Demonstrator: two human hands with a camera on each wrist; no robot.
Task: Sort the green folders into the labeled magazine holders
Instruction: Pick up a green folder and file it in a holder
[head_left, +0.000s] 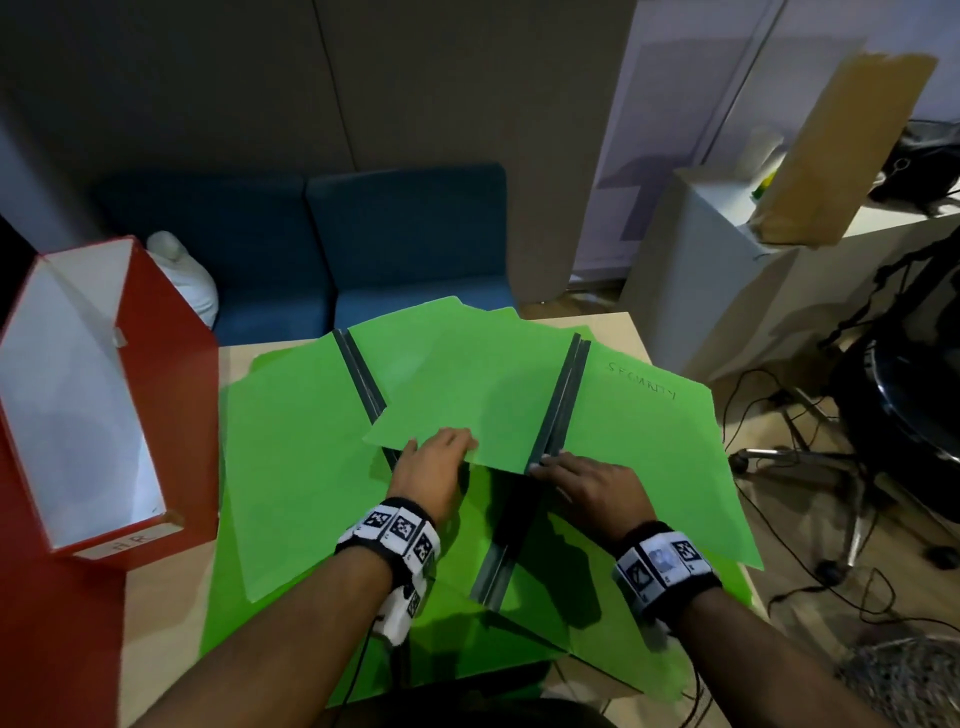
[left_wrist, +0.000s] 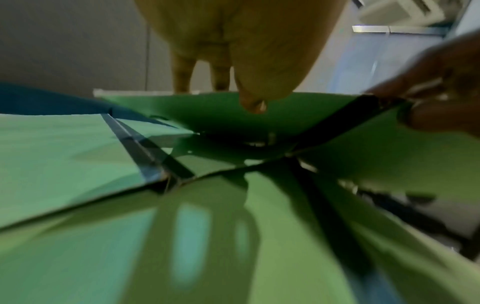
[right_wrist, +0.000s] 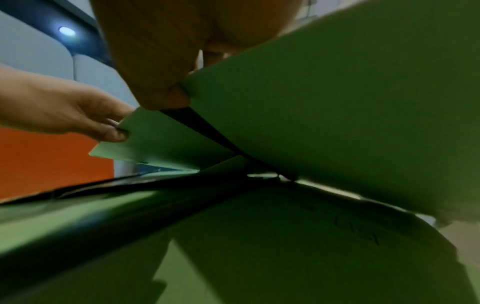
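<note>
Left hand (head_left: 435, 464) is pinching the near edge of the top green folder (head_left: 467, 384) – thumb under, fingers over, you can see it best from the right wrist view. Right hand (head_left: 587, 480) grips the same folder right at its dark spine (head_left: 561, 400), near end, thumb tucked under. That folder is open and lifted a bit off the pile, with SECURITY handwritten on its right flap. Under it there are more green folders (head_left: 291, 467) lying open and fanned across the tabletop (head_left: 623, 325), overlapping each other – one spine pointing toward the person between the two wrists. Off to the left stands a red magazine holder (head_left: 171, 364), label reads HR, well apart from the hands. Blue sofa (head_left: 363, 234) behind the tabletop
</note>
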